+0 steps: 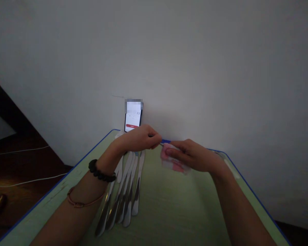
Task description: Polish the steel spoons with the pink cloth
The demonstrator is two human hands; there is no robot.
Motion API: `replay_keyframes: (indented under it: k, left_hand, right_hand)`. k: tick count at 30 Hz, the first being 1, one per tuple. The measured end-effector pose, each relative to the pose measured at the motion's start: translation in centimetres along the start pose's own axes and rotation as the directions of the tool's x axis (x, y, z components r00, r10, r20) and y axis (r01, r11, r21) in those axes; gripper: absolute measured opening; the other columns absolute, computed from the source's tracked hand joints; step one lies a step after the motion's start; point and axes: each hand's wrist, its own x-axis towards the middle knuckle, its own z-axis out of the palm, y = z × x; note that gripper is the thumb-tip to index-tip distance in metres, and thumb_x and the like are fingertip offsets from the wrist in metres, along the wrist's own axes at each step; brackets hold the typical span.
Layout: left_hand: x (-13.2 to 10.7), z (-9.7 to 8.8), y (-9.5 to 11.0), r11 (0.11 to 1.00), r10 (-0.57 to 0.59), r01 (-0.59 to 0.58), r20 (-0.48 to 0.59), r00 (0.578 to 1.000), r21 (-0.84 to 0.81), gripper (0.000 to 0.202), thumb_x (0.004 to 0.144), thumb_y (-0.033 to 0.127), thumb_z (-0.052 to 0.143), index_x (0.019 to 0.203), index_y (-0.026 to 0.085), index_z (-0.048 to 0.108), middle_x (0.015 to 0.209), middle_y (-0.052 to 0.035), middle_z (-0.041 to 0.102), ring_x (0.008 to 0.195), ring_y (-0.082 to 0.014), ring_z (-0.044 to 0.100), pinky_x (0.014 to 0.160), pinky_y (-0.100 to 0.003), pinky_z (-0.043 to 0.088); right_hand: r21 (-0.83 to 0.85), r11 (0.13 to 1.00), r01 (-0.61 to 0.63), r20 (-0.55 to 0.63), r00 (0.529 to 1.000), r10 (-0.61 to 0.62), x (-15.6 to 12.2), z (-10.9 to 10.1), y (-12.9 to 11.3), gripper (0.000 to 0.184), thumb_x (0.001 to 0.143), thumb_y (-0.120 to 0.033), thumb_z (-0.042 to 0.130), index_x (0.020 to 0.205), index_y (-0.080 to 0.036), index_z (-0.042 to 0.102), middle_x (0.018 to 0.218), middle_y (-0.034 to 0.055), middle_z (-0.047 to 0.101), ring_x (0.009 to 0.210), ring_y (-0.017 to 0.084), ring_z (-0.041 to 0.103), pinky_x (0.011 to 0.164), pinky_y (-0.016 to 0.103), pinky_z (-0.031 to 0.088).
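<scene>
My left hand [149,137] is closed around a thin piece of metal cutlery, mostly hidden; a short stretch of metal shows between my two hands. A pink and white cloth [178,166] is pinched in my right hand [195,155], thumb on top, and it wraps the other end of the cutlery. Under and in front of my left wrist, several shiny table knives [136,201] lie side by side on the pale green table [174,208]. Their far ends are partly covered by my left hand and forearm.
A phone [132,118] with a lit screen leans against the grey wall [195,68] at the table's back edge. Beside its base is something whitish [118,134]. Blue trim edges the table. White cables [28,183] run along the dark floor at left.
</scene>
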Motion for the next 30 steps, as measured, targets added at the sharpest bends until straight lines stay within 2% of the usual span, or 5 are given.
replay_keyframes:
  k: [6, 13, 17, 22, 30]
  left_hand:
    - [0.5, 0.9, -0.5, 0.994, 0.008, -0.015, 0.064, 0.998, 0.109, 0.029, 0.075, 0.029, 0.039, 0.049, 0.016, 0.04, 0.047, 0.0043, 0.033, 0.046, -0.0072, 0.029, 0.044, -0.022, 0.019]
    - [-0.5, -0.7, -2.1, 0.993, -0.087, 0.087, -0.011, 0.996, 0.084, 0.032, 0.077, 0.033, 0.038, 0.051, 0.015, 0.044, 0.048, 0.0034, 0.04, 0.046, -0.0076, 0.032, 0.045, -0.02, 0.024]
    - [-0.6, -0.9, -2.9, 0.982, -0.181, 0.183, -0.036, 0.983, 0.054, 0.038, 0.08, 0.039, 0.036, 0.052, 0.015, 0.047, 0.046, 0.0031, 0.041, 0.044, -0.0079, 0.035, 0.043, -0.02, 0.025]
    - [-0.5, -0.7, -2.7, 0.99, -0.142, 0.14, -0.047, 0.989, -0.032, 0.035, 0.077, 0.038, 0.042, 0.053, 0.014, 0.051, 0.048, 0.002, 0.045, 0.046, -0.008, 0.038, 0.044, -0.019, 0.026]
    - [-1.2, -0.7, -0.1, 0.95, -0.206, 0.227, 0.116, 0.972, -0.216, 0.043, 0.084, 0.039, 0.035, 0.064, 0.013, 0.061, 0.038, 0.0048, 0.039, 0.035, -0.007, 0.034, 0.038, -0.018, 0.027]
  right_hand:
    - [0.163, 0.987, -0.005, 0.108, 0.994, -0.013, 1.2, 1.5, 2.2, 0.046, 0.087, -0.057, 0.033, 0.078, -0.016, 0.053, 0.061, -0.0033, 0.043, 0.053, 0.008, 0.035, 0.048, 0.021, 0.028]
    - [0.169, 0.986, 0.004, 0.112, 0.993, -0.023, -0.2, 0.0, 3.4, 0.047, 0.086, -0.058, 0.031, 0.077, -0.016, 0.051, 0.066, -0.0027, 0.042, 0.058, 0.009, 0.036, 0.054, 0.022, 0.032]
    - [0.146, 0.989, 0.004, 0.108, 0.994, -0.02, -0.7, -0.4, 3.7, 0.047, 0.087, -0.056, 0.031, 0.083, -0.015, 0.054, 0.066, -0.002, 0.044, 0.058, 0.01, 0.038, 0.054, 0.022, 0.032]
    - [0.091, 0.996, -0.008, 0.052, 0.999, 0.004, -1.4, -0.9, 2.9, 0.044, 0.089, -0.05, 0.035, 0.091, -0.014, 0.06, 0.069, -0.0007, 0.05, 0.059, 0.01, 0.041, 0.055, 0.021, 0.032]
    - [-0.088, 0.996, 0.001, 0.006, 1.0, -0.001, -1.6, -0.3, -0.1, 0.036, 0.09, -0.041, 0.038, 0.092, -0.016, 0.064, 0.07, 0.0021, 0.06, 0.059, 0.011, 0.046, 0.057, 0.022, 0.032]
